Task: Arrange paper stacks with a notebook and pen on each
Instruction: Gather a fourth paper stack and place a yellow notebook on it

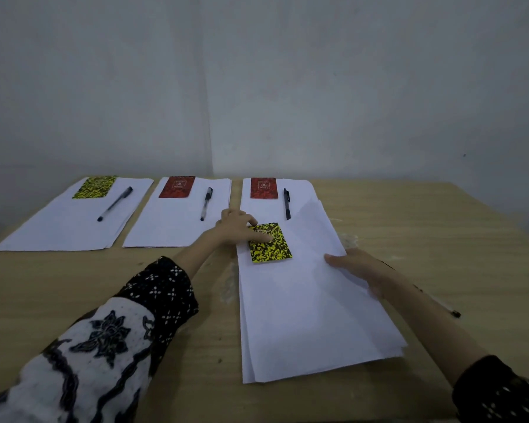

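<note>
Head view: the left hand (235,225) has its fingers laid nearly straight across the top left corner of the yellow speckled notebook (270,243), pressing it flat rather than gripping it. The right hand (356,267) lies thumb-up on the right edge of the near paper stack (303,315); whether its fingers curl under the sheets I cannot tell, as the paper hides them.

Under both hands, that stack runs with its long axis away from the person, slightly skewed, its far end lapping over the third stack (257,209). The notebook sits on its far left part, long axis roughly along the stack's, tilted a little to the right.

By my judgement the notebook is light, stiff and slick-covered, so it will slide easily under flat fingers; pinch it at a long edge to lift it. The loose sheets are limp and prone to fanning, best squared from both long edges.

Beyond the left fingers lie three finished sets. A fourth pen (449,309) lies on the table (440,227) just beyond the right forearm, partly hidden.
</note>
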